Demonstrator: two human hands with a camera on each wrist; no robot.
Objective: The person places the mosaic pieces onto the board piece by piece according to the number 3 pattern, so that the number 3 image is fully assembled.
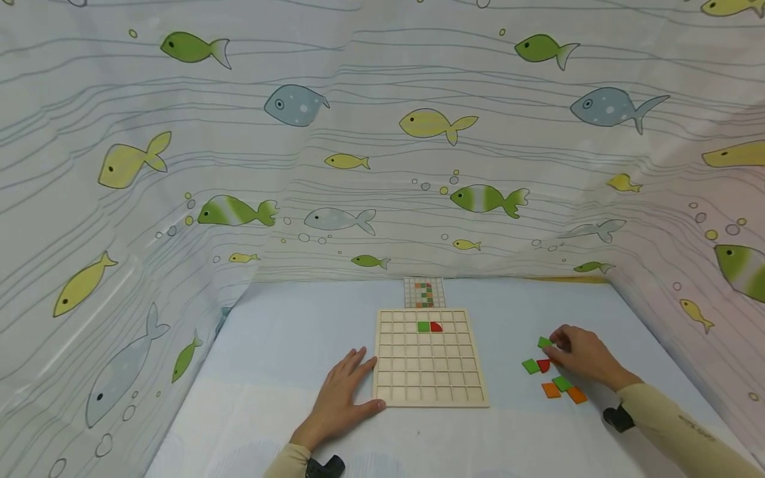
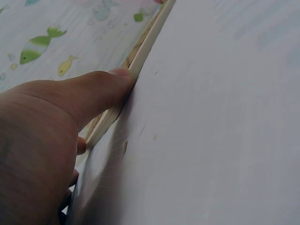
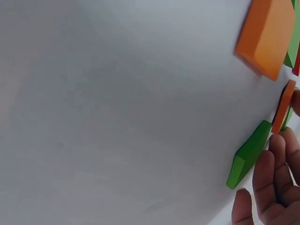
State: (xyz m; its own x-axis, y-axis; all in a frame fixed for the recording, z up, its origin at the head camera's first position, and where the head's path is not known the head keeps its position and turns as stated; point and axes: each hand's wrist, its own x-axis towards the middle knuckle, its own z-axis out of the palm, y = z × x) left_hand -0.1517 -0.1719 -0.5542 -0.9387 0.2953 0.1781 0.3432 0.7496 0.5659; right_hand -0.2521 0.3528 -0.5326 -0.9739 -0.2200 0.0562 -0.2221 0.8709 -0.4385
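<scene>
Loose tiles (image 1: 530, 366) at right fingers (image 1: 560, 334), board (image 1: 425, 375), card (image 1: 410, 287) behind

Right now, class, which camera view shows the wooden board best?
The head view, because nearly the whole wooden board and its grid show. The left wrist view catches only a slanting edge, with the left hand touching it. The right wrist view shows none of it.

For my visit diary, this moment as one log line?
left hand: touching board; right hand: at loose tiles; on board: green tile, red tile
</scene>
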